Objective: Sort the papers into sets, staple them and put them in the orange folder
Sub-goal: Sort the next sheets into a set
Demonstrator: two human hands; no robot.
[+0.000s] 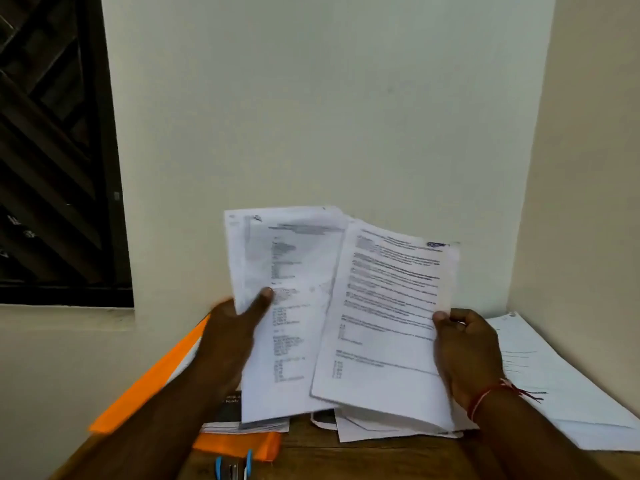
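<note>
A blue-sided stapler (233,468) lies nearest on the brown wooden table (346,459), with the flat orange folder (145,382) running far-left. Above, two white printed paper sheaves stand long-axis upright. The left hand (232,337) pinches the left sheaf (294,306) at its left edge. The right hand (467,348) pinches the right-tilted right sheaf (388,306) at its right edge.

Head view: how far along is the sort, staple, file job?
Done: nothing clearly; sheets lie on the table at right, staples not visible. In hand: sorting, left hand grips one batch, right hand a second batch, fanned apart. Left: stapling (blue tool, likely the stapler, lies untouched at the near edge) and filing in the orange folder at left.
</note>
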